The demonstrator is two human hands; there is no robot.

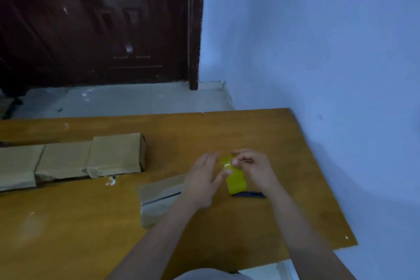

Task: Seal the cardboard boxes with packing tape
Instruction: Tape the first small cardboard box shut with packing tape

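A person works at a wooden table (227, 134) with an orange-brown top, pushed into the corner of a room. The table's right edge runs along a pale blue wall (318, 41). Beyond its far edge lies a grey tiled floor (127, 100), and past that stands a dark brown panelled door (102, 22) with its frame meeting the wall at the corner.

Both hands meet over the right-centre of the table on a yellow tape roll (235, 179), which stands on edge with something dark (248, 195) just under its near side; what that is cannot be told. The right hand (254, 170) has its fingers curled over the top of the roll, pinching at it near the upper rim. The left hand (204, 177) lies mostly open, fingers fairly straight, thumb tip touching the roll's left face. Motion blur hides the exact grip.

A long cardboard box (75, 161) lies flat on the left of the table, well apart from the hands, running off the left border; its near corner looks torn and rumpled. Between the box and the left hand lies a flat clear plastic sheet (159, 191), partly hidden under the left forearm. Small white scraps (111, 180) sit just beside the box's near edge.
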